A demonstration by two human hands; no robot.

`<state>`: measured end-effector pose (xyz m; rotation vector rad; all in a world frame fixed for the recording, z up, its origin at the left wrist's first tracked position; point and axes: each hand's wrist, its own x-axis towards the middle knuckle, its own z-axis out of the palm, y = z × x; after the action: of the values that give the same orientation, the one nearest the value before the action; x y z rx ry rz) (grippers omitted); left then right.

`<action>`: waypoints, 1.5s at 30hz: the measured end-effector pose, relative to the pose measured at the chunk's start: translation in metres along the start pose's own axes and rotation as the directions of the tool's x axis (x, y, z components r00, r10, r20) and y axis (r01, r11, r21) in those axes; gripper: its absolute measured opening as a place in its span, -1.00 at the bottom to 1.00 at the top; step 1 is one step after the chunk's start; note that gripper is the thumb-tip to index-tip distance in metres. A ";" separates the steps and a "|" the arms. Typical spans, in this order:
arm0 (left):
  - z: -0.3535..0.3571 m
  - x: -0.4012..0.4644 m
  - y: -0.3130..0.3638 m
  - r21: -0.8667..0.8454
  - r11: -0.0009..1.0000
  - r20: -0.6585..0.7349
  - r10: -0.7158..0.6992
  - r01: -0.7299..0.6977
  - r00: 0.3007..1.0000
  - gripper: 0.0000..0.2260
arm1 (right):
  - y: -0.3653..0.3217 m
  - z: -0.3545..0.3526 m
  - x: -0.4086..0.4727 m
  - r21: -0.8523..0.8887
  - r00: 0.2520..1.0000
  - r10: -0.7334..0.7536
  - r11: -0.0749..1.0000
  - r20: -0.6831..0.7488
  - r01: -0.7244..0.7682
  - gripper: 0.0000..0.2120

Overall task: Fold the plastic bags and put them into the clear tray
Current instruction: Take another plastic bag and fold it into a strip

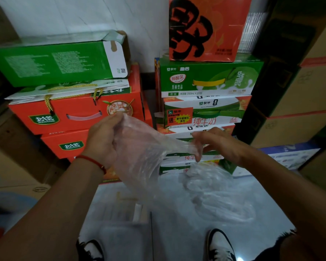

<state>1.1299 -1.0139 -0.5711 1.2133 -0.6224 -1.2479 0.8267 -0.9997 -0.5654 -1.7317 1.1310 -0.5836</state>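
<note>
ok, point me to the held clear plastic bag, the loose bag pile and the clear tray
clear plastic bag (139, 153), head view, stretched middle.
crumpled clear bag pile (218, 193), head view, centre of the heap.
clear plastic tray (120, 240), head view, blurred rim.

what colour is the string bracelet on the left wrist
Red: a thin red string bracelet around the left wrist, shown in the head view, just below the left hand holding the clear plastic bag.

**Bare arms, red cord, two-tone shoes**

Both forearms are bare, with no sleeves showing. The left wrist carries a thin red cord (93, 162) tied as a bracelet, with a small knot or bead on its outer side. The left hand (102, 140) and right hand (220, 144) wear no gloves. Below, black-and-white shoes (221, 245) show, and frayed dark shorts hems (284, 235) edge the legs.
</note>
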 end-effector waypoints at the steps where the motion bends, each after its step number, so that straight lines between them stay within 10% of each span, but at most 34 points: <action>1: -0.002 0.002 0.001 -0.021 1.000 -0.025 -0.017 0.017 1.000 -0.79 | 0.002 -0.001 0.000 -0.017 1.000 0.012 1.000 0.000 -0.012 -0.39; 11: -0.007 0.007 -0.002 0.138 0.983 -0.318 0.160 -0.121 0.934 -0.88 | -0.006 -0.010 -0.008 -0.034 0.999 0.032 0.999 -0.038 -0.033 -0.50; 26: -0.014 0.005 -0.005 0.540 0.749 -0.135 0.528 -0.385 0.838 -0.76 | -0.016 -0.008 -0.013 0.141 0.990 -0.101 0.983 -0.100 0.115 -0.69; 34: -0.029 0.003 0.001 0.486 0.777 -0.054 0.483 -0.399 0.874 -0.78 | -0.006 -0.012 -0.006 0.158 0.941 -0.103 0.974 -0.323 0.161 -0.72; 45: -0.027 -0.012 0.010 0.598 0.557 0.069 0.680 -0.576 0.730 -0.76 | 0.005 -0.020 0.010 0.084 0.910 -0.113 0.984 -0.398 0.158 -0.82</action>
<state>1.1545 -0.9948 -0.5674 1.3864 -1.2530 -0.3054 0.8131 -1.0187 -0.5624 -1.6433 1.2261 -1.1005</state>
